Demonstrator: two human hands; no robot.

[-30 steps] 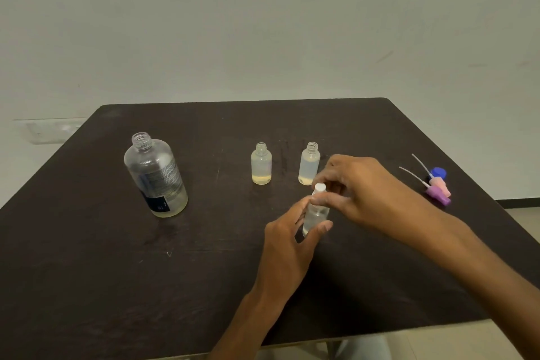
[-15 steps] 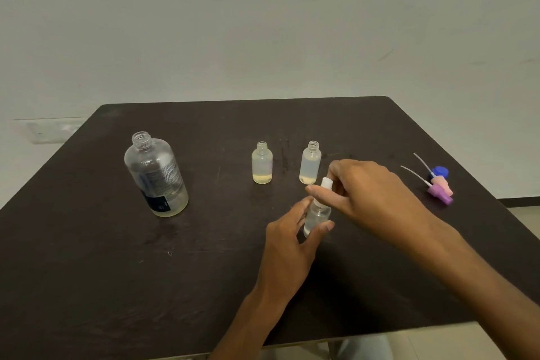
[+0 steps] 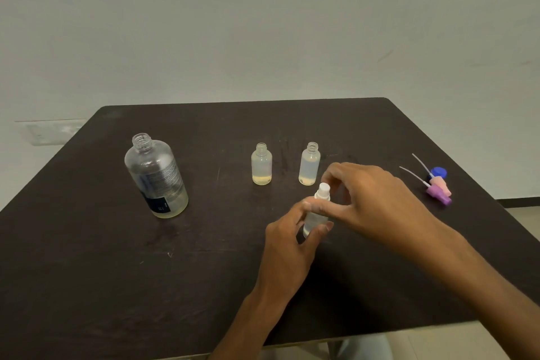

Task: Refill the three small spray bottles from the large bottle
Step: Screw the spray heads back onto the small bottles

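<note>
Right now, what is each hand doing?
Left hand: fingers curled round the small spray bottle, holding it.
Right hand: fingers pinch that bottle's white spray top.

Two bare forearms are seen entering from the lower edge of the head view, each ending in a bare hand: left hand (image 3: 287, 245), right hand (image 3: 377, 202). No sleeve or cuff is seen on either forearm up to the frame edge. No ring, watch, bracelet or glove is observed on either hand or wrist. Fingernails are seen short and unpainted where visible, e.g. on the left thumb. A small patch of pale grey-blue fabric (image 3: 362, 348) is seen at the bottom edge between the forearms, below the near edge of the tabletop (image 3: 117, 286); it is presumed clothing on the legs, but the garment type cannot be determined.
</note>
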